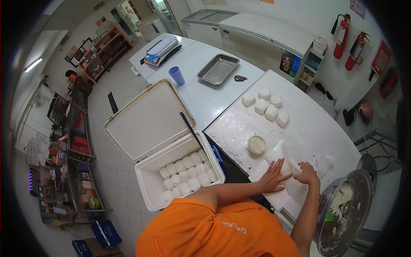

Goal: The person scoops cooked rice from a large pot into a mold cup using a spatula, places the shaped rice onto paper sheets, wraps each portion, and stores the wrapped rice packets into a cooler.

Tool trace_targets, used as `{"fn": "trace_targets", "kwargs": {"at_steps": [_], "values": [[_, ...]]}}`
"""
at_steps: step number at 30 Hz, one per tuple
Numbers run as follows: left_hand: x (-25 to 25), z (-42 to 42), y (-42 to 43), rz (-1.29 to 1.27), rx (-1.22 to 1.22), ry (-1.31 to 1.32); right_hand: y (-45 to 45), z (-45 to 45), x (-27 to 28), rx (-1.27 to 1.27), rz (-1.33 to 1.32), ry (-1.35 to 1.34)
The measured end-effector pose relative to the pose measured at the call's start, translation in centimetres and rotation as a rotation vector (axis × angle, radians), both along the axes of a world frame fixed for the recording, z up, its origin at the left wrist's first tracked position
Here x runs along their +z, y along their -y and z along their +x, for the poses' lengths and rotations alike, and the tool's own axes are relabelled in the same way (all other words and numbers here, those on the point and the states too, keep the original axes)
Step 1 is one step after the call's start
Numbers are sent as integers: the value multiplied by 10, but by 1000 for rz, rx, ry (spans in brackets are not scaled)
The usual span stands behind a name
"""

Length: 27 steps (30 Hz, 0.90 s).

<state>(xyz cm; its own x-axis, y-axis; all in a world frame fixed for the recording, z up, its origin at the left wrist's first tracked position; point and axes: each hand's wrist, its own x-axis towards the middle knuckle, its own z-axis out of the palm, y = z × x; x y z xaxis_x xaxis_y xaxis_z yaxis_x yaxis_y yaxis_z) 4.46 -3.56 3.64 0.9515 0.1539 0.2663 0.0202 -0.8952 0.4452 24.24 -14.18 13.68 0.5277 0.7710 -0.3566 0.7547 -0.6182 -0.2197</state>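
My left hand (273, 175) lies with fingers spread on white paper-like sheets (259, 171) at the near edge of the white table. Just right of it, my right hand (307, 173) has its fingers bent but apart, touching the sheets. Between the hands a pale, flat patch shows; I cannot make out whether it is dough or wrapping. A small round container (257, 144) of whitish grainy stuff stands beyond my left hand. Crumpled clear plastic (324, 162) lies beyond my right hand. Farther back sit several white wrapped blocks (271, 112).
Left of me, an open white cooler box (143, 184) holds rows of similar white blocks. A large metal bowl (364, 205) with white crumbs and a green tool (329, 217) stands at right. A metal tray (218, 69) and blue cup (176, 76) are on the far table.
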Motion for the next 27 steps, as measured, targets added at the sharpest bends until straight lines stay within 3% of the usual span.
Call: {"fn": "trace_targets", "kwargs": {"at_steps": [3,6,8,9,11,12,13,14,15,16,20,23,27], "values": [[6,8,-8,-57,-71,-75,-19,-21,-34,-57,286,250],[10,15,-2,-76,6,-77,-11,-36,-82,81,478,377],[6,32,7,7,55,-243,-6,-58,-102,143,623,428],[11,35,8,-90,18,-290,-1,-63,-107,153,660,476],[1,41,8,-358,-62,-311,7,-66,-107,82,559,433],[-11,34,3,-264,-66,-35,9,-71,-100,30,466,379],[-23,27,0,-133,-42,234,10,-79,-87,14,611,388],[-28,13,-18,-70,-131,-17,8,-87,-73,-62,578,364],[6,-1,-31,35,-104,354,9,-94,-60,-130,471,272],[12,-13,-47,29,-219,373,10,-102,-61,-157,480,309],[27,2,-56,90,-248,201,20,-136,-79,-188,505,424],[-31,7,-79,64,-301,132,34,-142,-106,-253,578,441],[-44,13,-98,-2,-345,105,53,-116,-136,-327,627,308]]}}
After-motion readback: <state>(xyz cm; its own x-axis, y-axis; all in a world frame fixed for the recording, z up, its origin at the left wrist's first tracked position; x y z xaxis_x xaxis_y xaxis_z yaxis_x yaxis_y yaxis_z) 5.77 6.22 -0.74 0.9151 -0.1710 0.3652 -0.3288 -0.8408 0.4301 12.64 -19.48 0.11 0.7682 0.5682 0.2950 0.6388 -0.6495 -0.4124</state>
